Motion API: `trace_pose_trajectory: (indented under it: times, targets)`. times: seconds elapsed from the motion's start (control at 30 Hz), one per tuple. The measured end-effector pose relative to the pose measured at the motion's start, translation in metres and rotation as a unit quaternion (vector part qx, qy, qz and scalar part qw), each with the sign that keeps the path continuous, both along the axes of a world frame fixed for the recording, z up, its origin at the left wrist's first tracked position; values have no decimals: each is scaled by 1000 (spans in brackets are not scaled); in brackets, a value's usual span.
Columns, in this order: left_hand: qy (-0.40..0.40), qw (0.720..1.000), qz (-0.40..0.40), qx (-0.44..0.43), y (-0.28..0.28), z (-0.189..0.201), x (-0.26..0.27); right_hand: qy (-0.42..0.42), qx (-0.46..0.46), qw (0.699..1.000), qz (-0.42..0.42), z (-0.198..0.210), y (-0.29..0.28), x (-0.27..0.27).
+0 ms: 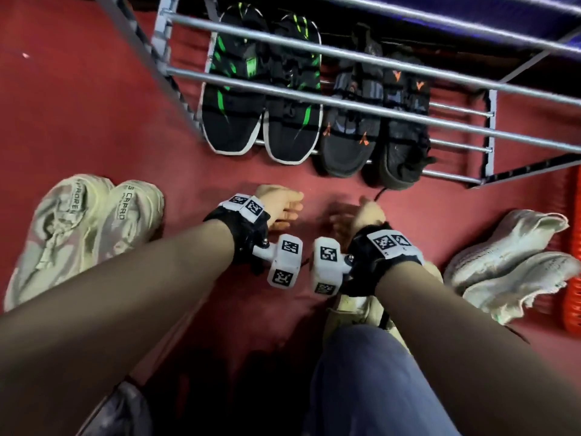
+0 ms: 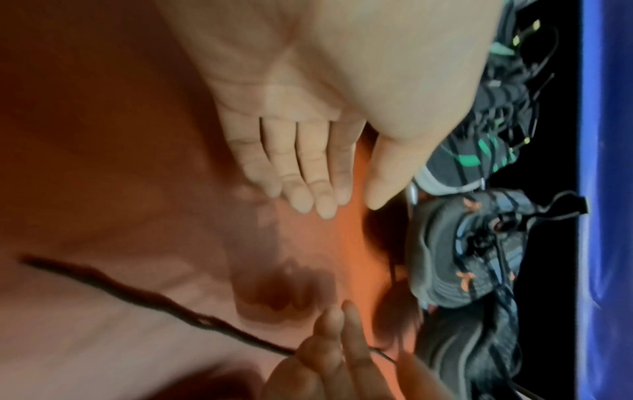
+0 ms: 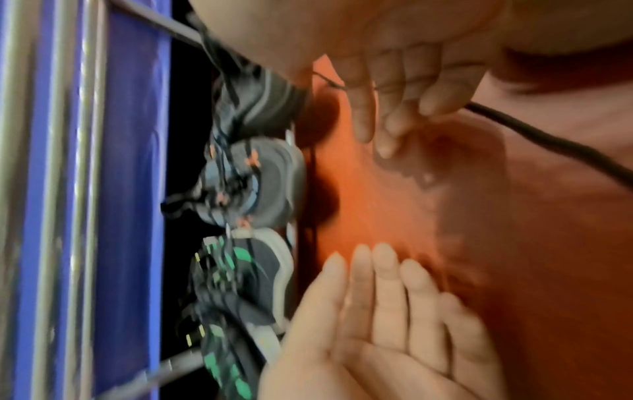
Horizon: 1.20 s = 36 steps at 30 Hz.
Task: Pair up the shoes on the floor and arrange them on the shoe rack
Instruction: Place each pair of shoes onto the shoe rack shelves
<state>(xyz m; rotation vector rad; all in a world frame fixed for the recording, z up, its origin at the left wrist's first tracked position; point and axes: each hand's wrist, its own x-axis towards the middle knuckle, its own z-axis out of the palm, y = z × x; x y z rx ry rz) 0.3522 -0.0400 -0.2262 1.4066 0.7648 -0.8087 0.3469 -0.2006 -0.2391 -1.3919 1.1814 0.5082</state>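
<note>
Btwn steps. Left hand (image 1: 280, 205) and right hand (image 1: 361, 215) both spread wide, empty, over red floor (image 1: 94, 105). Two dark prs already on shoe rack (image 1: 345, 55). Next, prob: grab cream pr (image 1: 85, 228) or white pr (image 1: 509, 262).

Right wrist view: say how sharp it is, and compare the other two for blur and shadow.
Right wrist view: smeared all over, rack bars streaked. Left wrist view: softer blur, left hand fairly clear, its shadow on the red floor. Head view: sharpest, though the right hand is blurred and the rack bends at the edges.
</note>
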Motion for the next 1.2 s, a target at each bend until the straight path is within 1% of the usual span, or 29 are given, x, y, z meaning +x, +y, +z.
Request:
trace_pose_trajectory:
  times: [0.07, 0.13, 0.23, 0.3, 0.4, 0.47, 0.53, 0.57, 0.63, 0.67, 0.73, 0.77, 0.83, 0.87, 0.93, 1.0, 1.03, 1.1, 1.2]
  targets:
    - [6, 1000, 8, 11, 24, 0, -15, 2, -18, 996, 86, 0, 38, -15]
    - [7, 999, 21, 27, 47, 1, -30, 0, -47, 983, 176, -2, 71, -28]
    - [3, 998, 45, 38, 84, 1, -55, -25, -60, 949, 309, -8, 111, -43]
    - [-5, 998, 69, 16, 111, 4, -74, -29, -55, 920, 387, -7, 136, -54]
    - [-6, 993, 119, -19, 155, 13, -107, -36, -53, 887, 458, -1, 169, -75]
    - [-6, 991, 133, -27, 182, 24, -130, -39, -64, 874, 481, 0, 191, -90]
    - [-33, 985, 167, -34, 210, 33, -155, -52, -73, 860, 503, 0, 216, -108]
    - [-61, 978, 200, -19, 223, 35, -167, -65, -79, 853, 511, 0, 229, -115]
    - [-103, 954, 275, 65, 252, 33, -190, -96, -95, 847, 514, 2, 254, -128]
    - [-107, 941, 295, 129, 267, 28, -201, -116, -110, 841, 517, 6, 265, -132]
    - [-88, 912, 291, 276, 290, 18, -220, -153, -136, 811, 548, 16, 282, -137]
    - [-79, 898, 279, 332, 298, 14, -227, -173, -147, 791, 568, 20, 289, -137]
    - [-71, 887, 236, 390, 306, 11, -239, -207, -171, 743, 613, 30, 300, -131]
    - [-79, 888, 209, 401, 306, 11, -242, -226, -189, 703, 647, 35, 305, -127]
    - [-112, 895, 133, 410, 300, 12, -243, -245, -233, 610, 717, 43, 316, -117]
    - [-150, 887, 48, 435, 294, 11, -237, -258, -275, 531, 759, 45, 325, -103]
    - [-162, 879, 16, 449, 292, 9, -232, -254, -291, 496, 778, 46, 328, -96]
    - [-151, 867, -48, 473, 287, 5, -219, -243, -313, 423, 815, 44, 334, -84]
    - [-106, 852, -126, 496, 282, 1, -201, -232, -322, 339, 853, 41, 344, -68]
